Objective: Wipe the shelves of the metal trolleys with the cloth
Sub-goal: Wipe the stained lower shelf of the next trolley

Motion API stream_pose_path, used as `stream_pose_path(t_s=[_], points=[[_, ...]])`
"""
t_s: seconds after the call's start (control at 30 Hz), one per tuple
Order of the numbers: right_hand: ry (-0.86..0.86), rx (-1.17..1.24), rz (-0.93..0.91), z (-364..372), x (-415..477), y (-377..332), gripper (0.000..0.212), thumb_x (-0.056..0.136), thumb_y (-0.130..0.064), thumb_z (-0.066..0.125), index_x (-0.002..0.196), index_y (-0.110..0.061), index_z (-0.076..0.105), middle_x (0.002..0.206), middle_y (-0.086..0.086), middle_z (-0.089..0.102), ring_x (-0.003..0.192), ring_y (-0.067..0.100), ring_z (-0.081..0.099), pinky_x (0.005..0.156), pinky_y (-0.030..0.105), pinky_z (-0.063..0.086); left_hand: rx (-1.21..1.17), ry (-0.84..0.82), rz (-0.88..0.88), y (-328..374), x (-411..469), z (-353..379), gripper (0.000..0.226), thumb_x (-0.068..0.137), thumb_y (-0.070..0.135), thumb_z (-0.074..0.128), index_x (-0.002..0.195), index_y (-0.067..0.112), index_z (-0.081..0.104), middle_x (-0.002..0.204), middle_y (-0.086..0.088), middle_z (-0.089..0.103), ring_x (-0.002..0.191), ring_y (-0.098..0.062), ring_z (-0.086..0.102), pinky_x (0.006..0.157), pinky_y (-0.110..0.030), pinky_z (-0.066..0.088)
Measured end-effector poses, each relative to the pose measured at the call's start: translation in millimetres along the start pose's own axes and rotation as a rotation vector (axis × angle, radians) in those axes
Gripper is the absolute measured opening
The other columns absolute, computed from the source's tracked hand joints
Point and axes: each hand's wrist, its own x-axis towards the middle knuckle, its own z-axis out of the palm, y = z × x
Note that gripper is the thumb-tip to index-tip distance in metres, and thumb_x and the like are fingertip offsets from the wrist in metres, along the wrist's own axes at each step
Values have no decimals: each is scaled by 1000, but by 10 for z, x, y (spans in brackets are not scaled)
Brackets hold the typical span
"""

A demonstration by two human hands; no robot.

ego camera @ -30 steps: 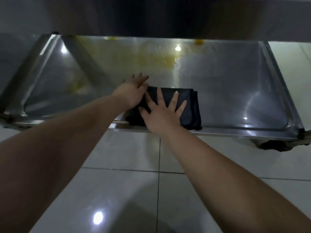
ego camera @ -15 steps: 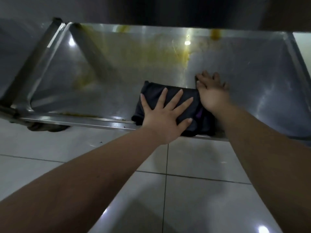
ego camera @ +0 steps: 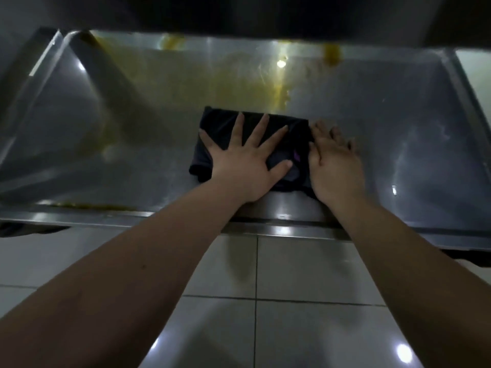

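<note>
Head camera, looking down under a dim upper tier: a person leans over the low shelf of a metal trolley, both bare forearms stretched out over the pale floor tiles. A dark cloth, folded into a thick rectangle with a small purple fleck showing near its right side, lies flat on the steel near the shelf's front edge, about midway along its length. The left hand presses down on top of it, palm flat, fingers straight and splayed wide. The right hand lies flat at the cloth's right edge, fingers straight and close together, its thumb side touching the fabric. The shelf is a shallow tray with a raised rim; besides the cloth it holds yellow-brown smears spread across the back half just beyond the cloth, with darker blobs along the far wall and a thin streak by the front rim on the left. Ceiling lights glint on the steel and on the tiles.
</note>
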Motion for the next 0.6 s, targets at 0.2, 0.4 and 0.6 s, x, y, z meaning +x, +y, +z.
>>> stream_pose_path(t_s=[0.2,0.4,0.6], points=[[-48,-60,-14,-4,-16,8,52,106,-28,30,156,-18,24,162,1,25,150,26,20,120,47,13,-36,23,-43,-102,708,-152,64,93,73,21,151,57,-1,165,16,-10,151,-27,-17,97,-83,-16],[-96,-116,-33,-39,-45,-1,55,105,-31,27,158,-20,15,165,-3,15,152,22,12,121,47,7,-20,9,-44,-164,764,-236,66,92,74,21,152,55,-1,165,15,-11,151,-26,-16,101,-81,-13],[-143,-104,-119,-48,-43,89,53,106,-34,28,157,-28,16,165,-3,14,152,23,12,120,48,9,3,-24,-29,-291,89,-81,66,91,76,17,150,57,-6,164,17,-16,151,-25,-18,104,-80,-11]])
